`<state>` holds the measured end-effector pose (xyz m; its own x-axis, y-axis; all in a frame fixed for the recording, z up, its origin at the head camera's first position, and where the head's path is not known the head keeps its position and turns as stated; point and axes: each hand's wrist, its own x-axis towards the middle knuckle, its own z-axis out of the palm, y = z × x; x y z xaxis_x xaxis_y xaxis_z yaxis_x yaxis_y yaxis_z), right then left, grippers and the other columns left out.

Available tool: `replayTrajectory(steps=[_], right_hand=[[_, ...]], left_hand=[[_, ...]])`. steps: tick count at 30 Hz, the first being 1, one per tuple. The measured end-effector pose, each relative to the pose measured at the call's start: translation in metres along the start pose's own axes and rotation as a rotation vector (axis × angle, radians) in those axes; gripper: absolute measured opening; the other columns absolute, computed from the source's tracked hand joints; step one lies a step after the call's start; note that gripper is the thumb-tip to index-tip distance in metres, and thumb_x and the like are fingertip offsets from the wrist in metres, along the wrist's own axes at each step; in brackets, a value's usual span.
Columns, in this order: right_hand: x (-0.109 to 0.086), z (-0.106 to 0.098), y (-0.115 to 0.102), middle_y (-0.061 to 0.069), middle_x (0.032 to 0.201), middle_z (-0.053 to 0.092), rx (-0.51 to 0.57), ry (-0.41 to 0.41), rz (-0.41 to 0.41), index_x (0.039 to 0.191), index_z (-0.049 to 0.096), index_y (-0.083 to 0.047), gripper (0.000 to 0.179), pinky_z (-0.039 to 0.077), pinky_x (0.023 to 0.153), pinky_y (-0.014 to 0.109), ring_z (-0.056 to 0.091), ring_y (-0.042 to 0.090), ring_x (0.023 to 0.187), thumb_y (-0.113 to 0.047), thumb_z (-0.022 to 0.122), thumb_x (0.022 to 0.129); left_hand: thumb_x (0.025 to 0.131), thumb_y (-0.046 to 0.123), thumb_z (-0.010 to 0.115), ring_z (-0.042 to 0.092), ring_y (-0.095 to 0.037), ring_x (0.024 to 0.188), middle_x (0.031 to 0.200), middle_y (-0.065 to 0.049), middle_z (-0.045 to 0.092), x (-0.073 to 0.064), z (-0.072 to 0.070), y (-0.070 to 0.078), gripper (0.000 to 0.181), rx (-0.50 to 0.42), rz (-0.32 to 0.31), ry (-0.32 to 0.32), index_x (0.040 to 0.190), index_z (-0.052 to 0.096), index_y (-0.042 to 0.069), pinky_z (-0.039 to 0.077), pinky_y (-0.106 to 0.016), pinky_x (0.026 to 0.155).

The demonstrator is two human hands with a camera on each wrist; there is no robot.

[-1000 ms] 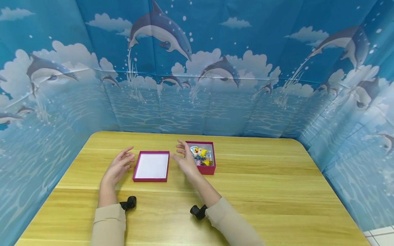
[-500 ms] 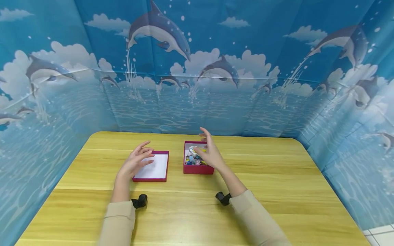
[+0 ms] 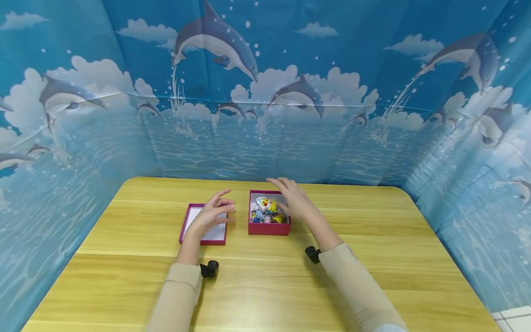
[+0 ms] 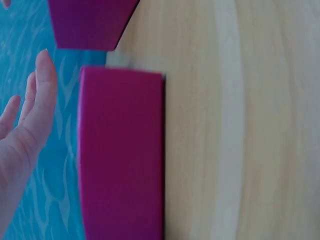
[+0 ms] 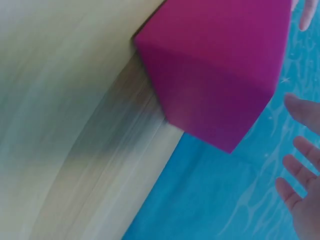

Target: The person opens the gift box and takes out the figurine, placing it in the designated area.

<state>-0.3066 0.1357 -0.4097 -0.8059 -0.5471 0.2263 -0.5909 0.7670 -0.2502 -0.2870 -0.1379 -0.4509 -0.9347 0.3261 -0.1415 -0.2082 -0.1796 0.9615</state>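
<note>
A magenta box point(image 3: 268, 229) stands on the table toward the back, holding several small toy figures point(image 3: 265, 213), among them a yellow-faced one in white. To its left lies a shallow magenta box lid point(image 3: 203, 242), white inside and facing up. My left hand point(image 3: 210, 216) hovers over the lid's right part with fingers relaxed and nothing in them. At the box's right side, my right hand point(image 3: 295, 199) hangs with its fingers spread and its thumb over the rim, holding nothing. In the right wrist view the box's outer walls point(image 5: 215, 65) show near the fingers.
The wooden table point(image 3: 365, 249) has rounded back corners. A blue dolphin-print curtain point(image 3: 257, 143) hangs right behind it and along both sides. A black wrist camera point(image 3: 209, 269) sits at the left wrist, another camera point(image 3: 313, 254) at the right.
My left hand has moved right, from beside the lid to above it. My right hand has passed rightward over the box to its right side. The box and lid have stayed put.
</note>
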Motion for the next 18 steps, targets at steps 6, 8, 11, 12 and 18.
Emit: replayTrajectory(steps=[6, 8, 11, 12, 18], right_hand=[[0.001, -0.002, 0.004, 0.013, 0.137, 0.036, -0.16, -0.083, -0.063, 0.144, 0.028, -0.02, 0.074, 0.035, 0.099, 0.052, 0.036, 0.032, 0.123, -0.009, 0.068, 0.082], [0.002, -0.002, 0.004, 0.013, 0.138, 0.034, -0.17, -0.109, -0.073, 0.144, 0.028, -0.021, 0.076, 0.033, 0.1, 0.052, 0.034, 0.032, 0.124, -0.01, 0.069, 0.081], [0.006, -0.001, 0.005, 0.012, 0.141, 0.031, -0.204, -0.165, -0.074, 0.144, 0.025, -0.024, 0.078, 0.03, 0.103, 0.051, 0.031, 0.031, 0.126, -0.016, 0.071, 0.081], [0.007, 0.0, 0.005, 0.011, 0.141, 0.03, -0.223, -0.186, -0.074, 0.145, 0.025, -0.025, 0.078, 0.029, 0.104, 0.05, 0.031, 0.031, 0.127, -0.02, 0.07, 0.081], [0.014, 0.008, 0.005, 0.011, 0.143, 0.03, -0.31, -0.256, -0.082, 0.145, 0.022, -0.027, 0.08, 0.027, 0.106, 0.05, 0.029, 0.031, 0.129, -0.027, 0.07, 0.081]], left_hand=[[0.091, 0.005, 0.054, 0.044, -0.042, 0.111, 0.116, -0.015, 0.042, 0.014, 0.012, -0.004, 0.062, 0.056, -0.024, -0.022, 0.144, 0.025, 0.014, 0.044, -0.052, 0.091], [0.091, 0.005, 0.054, 0.046, -0.041, 0.11, 0.118, -0.017, 0.042, 0.017, 0.016, -0.005, 0.062, 0.098, -0.03, -0.028, 0.145, 0.024, 0.013, 0.047, -0.049, 0.089], [0.091, 0.004, 0.054, 0.051, -0.036, 0.106, 0.119, -0.018, 0.042, 0.021, 0.021, -0.007, 0.062, 0.142, -0.04, -0.035, 0.145, 0.024, 0.013, 0.048, -0.048, 0.088], [0.09, 0.004, 0.055, 0.052, -0.034, 0.104, 0.118, -0.018, 0.043, 0.022, 0.023, -0.008, 0.062, 0.147, -0.046, -0.033, 0.144, 0.025, 0.014, 0.048, -0.047, 0.088], [0.087, 0.005, 0.061, 0.059, -0.027, 0.092, 0.115, -0.013, 0.044, 0.026, 0.031, -0.012, 0.065, 0.158, -0.068, -0.021, 0.143, 0.03, 0.016, 0.05, -0.046, 0.086]])
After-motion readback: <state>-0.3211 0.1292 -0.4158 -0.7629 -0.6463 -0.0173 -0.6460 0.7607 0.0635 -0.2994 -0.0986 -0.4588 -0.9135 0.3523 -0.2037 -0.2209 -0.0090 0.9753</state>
